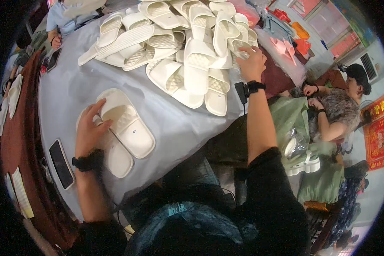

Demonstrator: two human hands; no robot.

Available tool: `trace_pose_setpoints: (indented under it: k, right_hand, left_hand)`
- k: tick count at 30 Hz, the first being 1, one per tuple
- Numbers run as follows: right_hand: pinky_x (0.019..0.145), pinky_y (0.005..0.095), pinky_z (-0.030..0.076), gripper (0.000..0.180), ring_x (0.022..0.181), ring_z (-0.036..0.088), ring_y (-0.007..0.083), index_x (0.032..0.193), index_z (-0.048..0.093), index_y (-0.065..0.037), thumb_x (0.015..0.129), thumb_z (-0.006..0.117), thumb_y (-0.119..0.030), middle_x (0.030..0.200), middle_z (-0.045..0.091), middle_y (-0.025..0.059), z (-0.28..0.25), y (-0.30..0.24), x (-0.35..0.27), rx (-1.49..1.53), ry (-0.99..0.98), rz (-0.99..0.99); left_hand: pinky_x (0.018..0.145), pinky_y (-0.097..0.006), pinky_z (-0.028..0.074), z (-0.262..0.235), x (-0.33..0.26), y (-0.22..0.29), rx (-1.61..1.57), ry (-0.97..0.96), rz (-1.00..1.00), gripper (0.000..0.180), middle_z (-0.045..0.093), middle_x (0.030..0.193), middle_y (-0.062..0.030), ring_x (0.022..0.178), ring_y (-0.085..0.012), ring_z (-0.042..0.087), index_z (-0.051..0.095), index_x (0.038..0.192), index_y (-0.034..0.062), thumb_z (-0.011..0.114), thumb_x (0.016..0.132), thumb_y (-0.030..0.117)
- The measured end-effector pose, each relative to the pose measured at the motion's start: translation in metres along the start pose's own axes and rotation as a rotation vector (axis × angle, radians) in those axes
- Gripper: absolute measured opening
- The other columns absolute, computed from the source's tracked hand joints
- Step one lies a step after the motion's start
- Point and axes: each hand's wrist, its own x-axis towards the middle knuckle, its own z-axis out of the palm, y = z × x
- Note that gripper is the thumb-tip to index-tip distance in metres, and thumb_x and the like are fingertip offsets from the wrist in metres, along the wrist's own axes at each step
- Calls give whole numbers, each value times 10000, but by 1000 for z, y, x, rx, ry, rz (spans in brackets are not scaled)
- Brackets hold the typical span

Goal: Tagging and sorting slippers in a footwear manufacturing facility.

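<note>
While your left hand lies flat with fingers spread and unclenched across a pair of white slide sandals, that pair sits apart from the rest, near the front of the grey cloth-covered table, one sandal overlapping the other. Your right hand reaches to the far side, its fingers curled down onto the edge of the heap of white sandals piled at the table's back; whether they actually pinch one sandal cannot be told. Each wrist carries a black band. A dark phone lies just left of your left wrist. Beyond the table's right edge, a seated person in a dark cap is at work.
</note>
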Motion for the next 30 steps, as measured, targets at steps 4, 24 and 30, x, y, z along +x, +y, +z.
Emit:
trace_pose_setpoints:
  k: [4, 24, 30]
  right_hand:
    - [982, 617, 328, 388, 1269, 397, 366, 1027, 720, -262, 644, 777, -269, 1313, 531, 86, 20, 28, 11, 47, -148, 4]
    - [729, 462, 525, 162, 846, 661, 370, 817, 684, -54, 791, 671, -214, 852, 685, 163, -4, 40, -90, -314, -172, 179]
    - [709, 479, 533, 196, 845, 662, 367, 796, 702, -65, 844, 577, -208, 863, 685, 167, -13, 21, -89, -335, -152, 239]
  left_hand:
    - [953, -353, 431, -1, -3, 0, -3, 26, -32, 620, 606, 1152, -127, 1070, -283, 564, 588, 1283, 68, 735, 681, 49]
    - [953, -333, 443, 2, -2, -10, 42, 27, 19, 653, 597, 1184, -88, 1108, -228, 542, 574, 1316, 90, 713, 687, -16]
    - [963, -373, 441, 4, -5, -13, 47, 58, 2, 631, 605, 1184, -143, 1096, -302, 561, 584, 1302, 109, 737, 692, 62]
